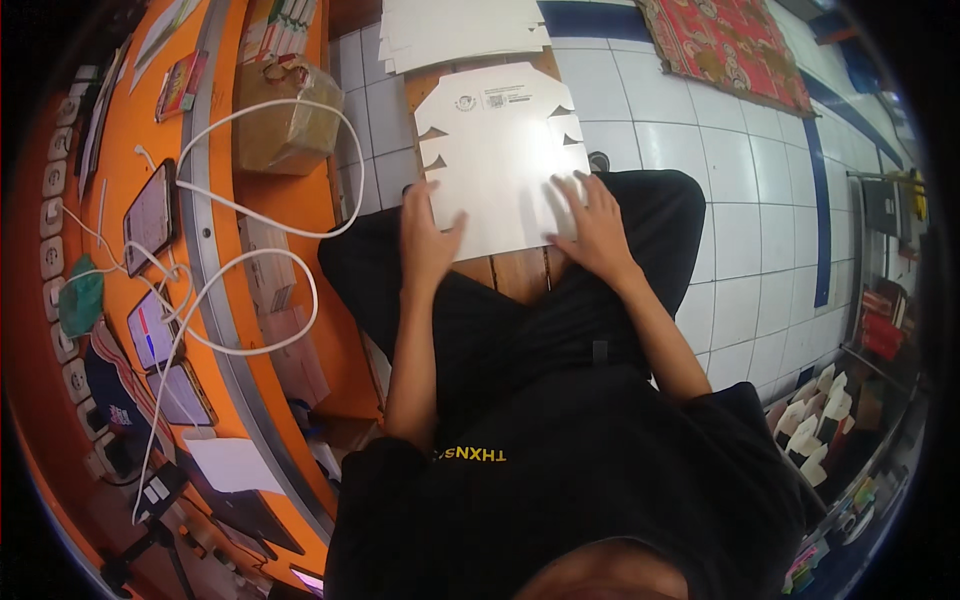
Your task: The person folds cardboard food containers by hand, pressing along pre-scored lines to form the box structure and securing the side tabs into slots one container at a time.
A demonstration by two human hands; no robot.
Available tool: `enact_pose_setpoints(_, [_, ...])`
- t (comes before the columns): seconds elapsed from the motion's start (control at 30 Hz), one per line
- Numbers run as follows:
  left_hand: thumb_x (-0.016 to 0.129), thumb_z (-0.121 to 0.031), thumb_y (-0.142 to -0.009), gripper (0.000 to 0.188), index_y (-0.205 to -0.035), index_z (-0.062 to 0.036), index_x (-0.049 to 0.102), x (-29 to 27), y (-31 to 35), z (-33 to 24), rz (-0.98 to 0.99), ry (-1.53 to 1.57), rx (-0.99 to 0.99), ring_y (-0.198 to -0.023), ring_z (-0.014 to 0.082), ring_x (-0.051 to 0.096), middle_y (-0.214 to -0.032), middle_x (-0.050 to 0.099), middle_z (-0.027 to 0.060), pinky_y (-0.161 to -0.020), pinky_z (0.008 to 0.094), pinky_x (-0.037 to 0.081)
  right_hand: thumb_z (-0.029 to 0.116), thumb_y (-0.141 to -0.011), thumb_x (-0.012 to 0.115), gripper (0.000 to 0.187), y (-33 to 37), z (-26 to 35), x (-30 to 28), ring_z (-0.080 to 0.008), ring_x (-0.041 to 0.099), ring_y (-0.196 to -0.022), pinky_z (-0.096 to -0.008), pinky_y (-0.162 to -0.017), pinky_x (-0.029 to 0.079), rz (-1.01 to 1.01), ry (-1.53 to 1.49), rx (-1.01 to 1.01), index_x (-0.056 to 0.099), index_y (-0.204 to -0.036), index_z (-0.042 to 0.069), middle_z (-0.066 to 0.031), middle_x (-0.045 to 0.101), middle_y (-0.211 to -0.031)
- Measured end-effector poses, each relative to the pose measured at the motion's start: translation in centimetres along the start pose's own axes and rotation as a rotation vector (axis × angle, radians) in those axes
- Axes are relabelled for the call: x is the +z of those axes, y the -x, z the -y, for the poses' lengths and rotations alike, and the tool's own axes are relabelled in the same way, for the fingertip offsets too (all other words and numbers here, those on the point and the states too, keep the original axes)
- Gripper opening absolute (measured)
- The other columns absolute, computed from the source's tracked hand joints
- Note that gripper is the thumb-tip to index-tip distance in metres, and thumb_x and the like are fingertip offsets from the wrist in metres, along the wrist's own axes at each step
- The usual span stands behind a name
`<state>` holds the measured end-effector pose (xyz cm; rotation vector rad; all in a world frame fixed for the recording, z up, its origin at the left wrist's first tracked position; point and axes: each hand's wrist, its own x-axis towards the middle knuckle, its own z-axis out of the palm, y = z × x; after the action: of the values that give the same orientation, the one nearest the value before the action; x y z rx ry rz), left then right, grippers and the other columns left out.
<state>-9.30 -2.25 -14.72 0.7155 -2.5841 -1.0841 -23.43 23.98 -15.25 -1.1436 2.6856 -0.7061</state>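
Note:
A flat white cardboard blank (pixel 500 160) with cut corners, small notches along both sides and a printed mark near its far end lies on a wooden bench (pixel 512 270) between my legs. My left hand (pixel 430 240) rests at its near left edge, fingers stretched forward along the side and the thumb apart on the face. On the near right part, my right hand (pixel 598 232) lies with fingers spread over the edge and the thumb pointing inward. Beyond the blank, a stack of similar white blanks (pixel 460 35) sits on the far end of the bench.
At my left an orange counter (pixel 215 400) carries phones (pixel 150 220) and looped white cables (pixel 290 250). A brown taped box (pixel 288 120) stands beside it. A patterned red rug (pixel 725 50) lies on the tiled floor. Folded white boxes (pixel 810 420) fill a rack at the right.

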Motion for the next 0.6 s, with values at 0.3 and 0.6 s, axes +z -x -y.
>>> enact_pose_setpoints(0.3, [0.086, -0.028, -0.079, 0.067, -0.14, -0.0171, 0.061, 2.1, 3.9, -0.7, 0.28, -0.467, 0.235, -0.138, 0.0419, 0.046, -0.147, 0.052, 0.0179, -0.115, 0.0527, 0.043, 0.041, -0.078, 0.085, 0.089, -0.5, -0.8, 2.3, -0.0469, 0.05, -0.136, -0.0562, -0.099, 0.052, 0.212, 0.416, -0.398, 0.047, -0.154, 0.016, -0.0228, 0.047, -0.153])
enact_pose_setpoints(0.6, [0.078, -0.028, -0.085, 0.062, -0.14, -0.0047, 0.058, 3.5, 3.5, -0.4, 0.275, -0.607, 0.446, -0.136, 0.0375, 0.049, -0.143, 0.055, 0.0178, -0.111, 0.0539, 0.047, 0.03, -0.098, 0.054, 0.06, -1.1, -1.6, 3.3, -0.0528, 0.061, -0.119, -0.0506, -0.093, 0.057, 0.175, 0.769, -0.698, 0.053, -0.145, -0.009, -0.0385, 0.057, -0.137])
